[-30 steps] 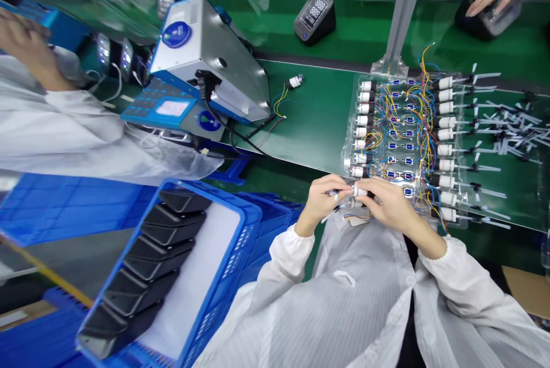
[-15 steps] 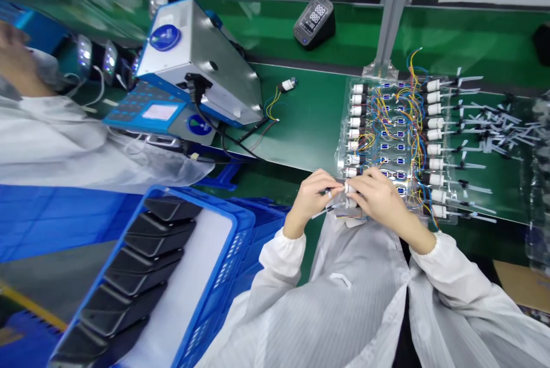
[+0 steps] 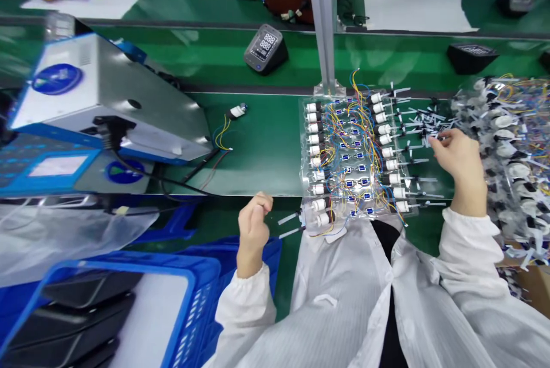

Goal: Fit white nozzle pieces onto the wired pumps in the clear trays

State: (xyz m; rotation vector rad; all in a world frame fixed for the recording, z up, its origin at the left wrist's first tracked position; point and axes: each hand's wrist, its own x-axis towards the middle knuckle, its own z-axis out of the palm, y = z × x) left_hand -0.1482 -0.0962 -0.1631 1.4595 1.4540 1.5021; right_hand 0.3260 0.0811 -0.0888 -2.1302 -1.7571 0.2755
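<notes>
My left hand [image 3: 254, 224] hovers in front of the bench edge, left of the plastic tray [image 3: 306, 176]. Its fingers are curled closed, and whatever they may hold is hidden. To the right of the tray, my right hand [image 3: 459, 159] has its fingertips pinched at a loose pile of small white strips with black ends [image 3: 423, 118]; I cannot make out what is between them. Two columns of white cylindrical parts [image 3: 313, 117] with coloured wires lie in the tray. White strips [image 3: 423, 179] stick out from the right column, and two more [image 3: 290, 218] at the lower left.
A metal-and-blue machine [image 3: 146, 110] with a black cable stands at left. One wired white part [image 3: 237, 111] lies beside it. A display unit [image 3: 264, 50] sits behind, near a metal post [image 3: 322, 24]. More wired parts [image 3: 507, 150] fill the right. Blue crates [image 3: 201, 276] stand below left.
My hands have parted from a white part at the tray's lower left. My right hand has moved right to the strip pile; my left has drawn back left. The view has shifted right.
</notes>
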